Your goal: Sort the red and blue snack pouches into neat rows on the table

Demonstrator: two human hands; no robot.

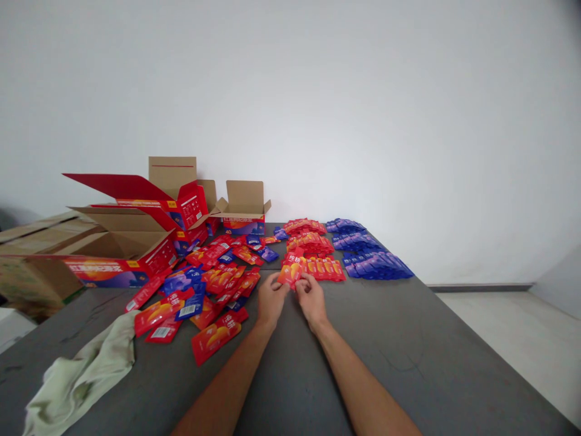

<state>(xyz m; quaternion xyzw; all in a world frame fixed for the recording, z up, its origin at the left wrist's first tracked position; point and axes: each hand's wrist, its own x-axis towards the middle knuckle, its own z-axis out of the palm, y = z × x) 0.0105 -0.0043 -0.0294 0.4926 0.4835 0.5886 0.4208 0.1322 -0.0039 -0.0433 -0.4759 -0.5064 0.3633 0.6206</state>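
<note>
Between my two hands is a red sachet (292,268) with orange fruit printed on it, tilted up toward me. My left hand (271,298) pinches its lower left edge. The fingers of my right hand (311,297) close on its lower right corner. Just behind it, red sachets (324,268) lie overlapped in a row, with more red rows (309,243) farther back. To the right, blue sachets (376,264) are laid in similar overlapping rows. A loose pile of mixed red and blue sachets (222,280) spreads to the left of my left hand.
Open printed cartons (113,272) stand at the left, with another open carton (245,225) at the back against the white wall. A pale cloth (86,375) lies at the front left of the dark table (385,363). Brown cardboard boxes (40,272) sit beyond the table's left edge.
</note>
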